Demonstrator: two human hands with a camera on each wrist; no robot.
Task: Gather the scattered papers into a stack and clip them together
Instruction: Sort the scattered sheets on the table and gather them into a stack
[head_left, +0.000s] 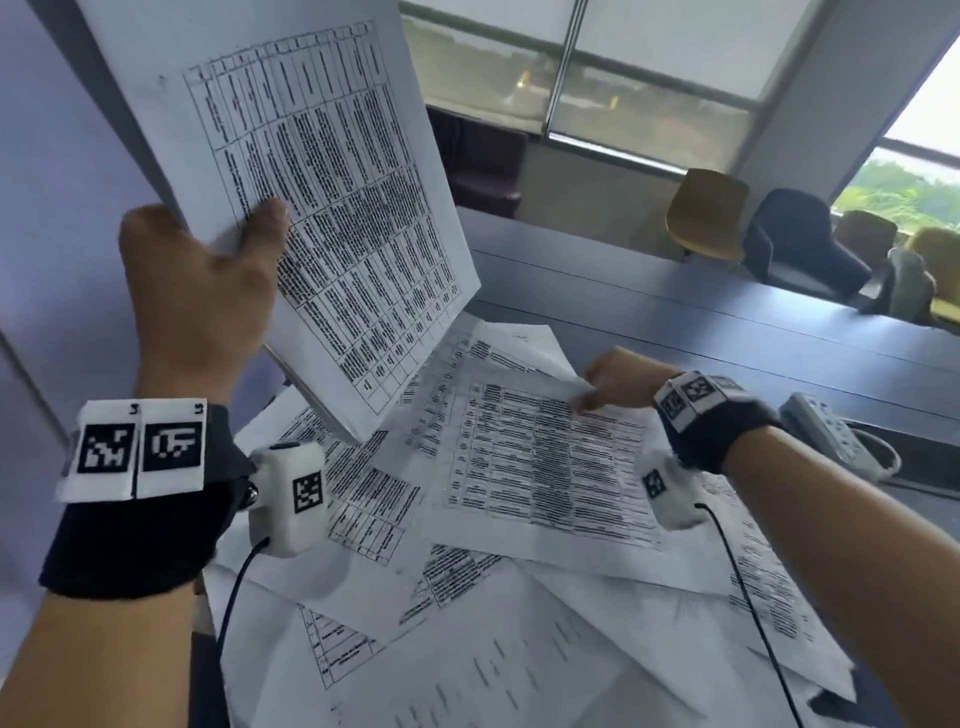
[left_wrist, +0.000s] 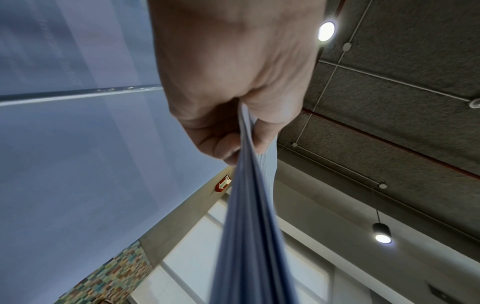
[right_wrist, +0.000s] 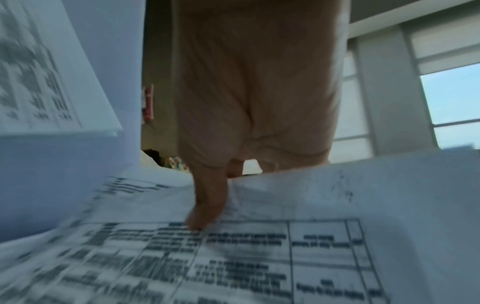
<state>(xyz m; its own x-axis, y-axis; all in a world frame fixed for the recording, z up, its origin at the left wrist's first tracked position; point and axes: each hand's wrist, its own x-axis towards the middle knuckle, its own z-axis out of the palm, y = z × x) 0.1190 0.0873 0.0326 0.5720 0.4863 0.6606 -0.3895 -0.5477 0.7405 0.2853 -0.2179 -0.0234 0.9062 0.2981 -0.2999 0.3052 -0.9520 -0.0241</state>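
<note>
My left hand (head_left: 208, 275) holds a bundle of printed sheets (head_left: 322, 182) upright above the table, thumb on the printed face and fingers behind. The left wrist view shows the bundle's edge (left_wrist: 249, 205) pinched between thumb and fingers of that left hand (left_wrist: 233, 92). Many printed papers (head_left: 467, 597) lie scattered and overlapping on the table. My right hand (head_left: 613, 384) pinches the far edge of one sheet (head_left: 540, 467) on top of the pile. From the right wrist, the thumb of the right hand (right_wrist: 207, 201) lies on that sheet (right_wrist: 285, 257). No clip is in view.
A white power strip (head_left: 831, 436) with a cable lies on the blue-grey table (head_left: 675, 322) to the right of the papers. Yellow and dark chairs (head_left: 779, 234) stand behind the table by the windows. A wall (head_left: 52, 208) is close on the left.
</note>
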